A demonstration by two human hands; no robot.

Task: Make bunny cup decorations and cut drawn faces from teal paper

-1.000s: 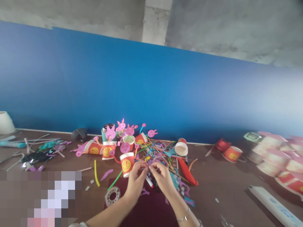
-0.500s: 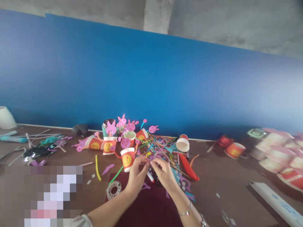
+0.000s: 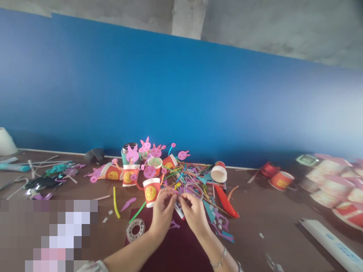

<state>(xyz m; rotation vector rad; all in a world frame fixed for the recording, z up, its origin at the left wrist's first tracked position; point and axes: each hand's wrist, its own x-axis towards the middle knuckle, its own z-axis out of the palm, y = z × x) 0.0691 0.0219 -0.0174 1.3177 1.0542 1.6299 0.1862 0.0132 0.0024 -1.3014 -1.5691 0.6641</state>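
Delicately, L hand (image 3: pixel 163 207) pinches a small pink piece (image 3: pixel 176 192), lower ctr. of frame; R hand (image 3: pixel 194 210), fingertips bunched just beside, hold unclear. Prob. light, bendy, easily creased; best gripped by edges.

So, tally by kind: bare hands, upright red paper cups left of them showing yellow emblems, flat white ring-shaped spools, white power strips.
Bare hands (left hand, right hand): 2
Upright red paper cups: 2
Flat white ring-shaped spool: 1
White power strip: 1
Total: 6
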